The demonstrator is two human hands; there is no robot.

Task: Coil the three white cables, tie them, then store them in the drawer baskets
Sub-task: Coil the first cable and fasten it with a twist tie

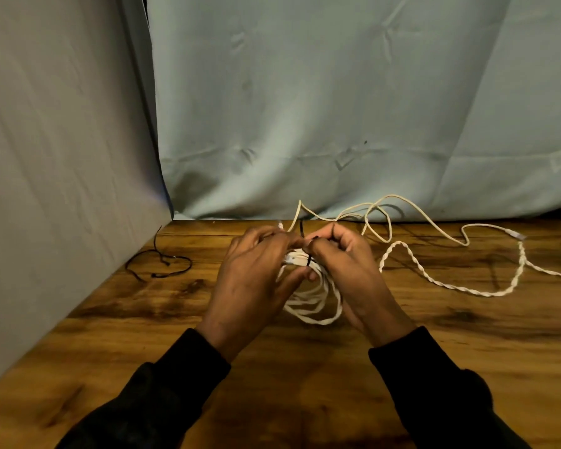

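Note:
A coiled white cable lies on the wooden table between my hands. A thin black tie wraps round the top of the coil. My left hand pinches one end of the tie at the coil's top. My right hand pinches the other end, which sticks up above the fingers. A loose smooth white cable sprawls at the back of the table. A twisted white cable lies to the right.
Two more thin black ties lie on the table at the left, near a grey fabric wall. A pale blue cloth backdrop hangs behind the table. No drawer or basket is in view.

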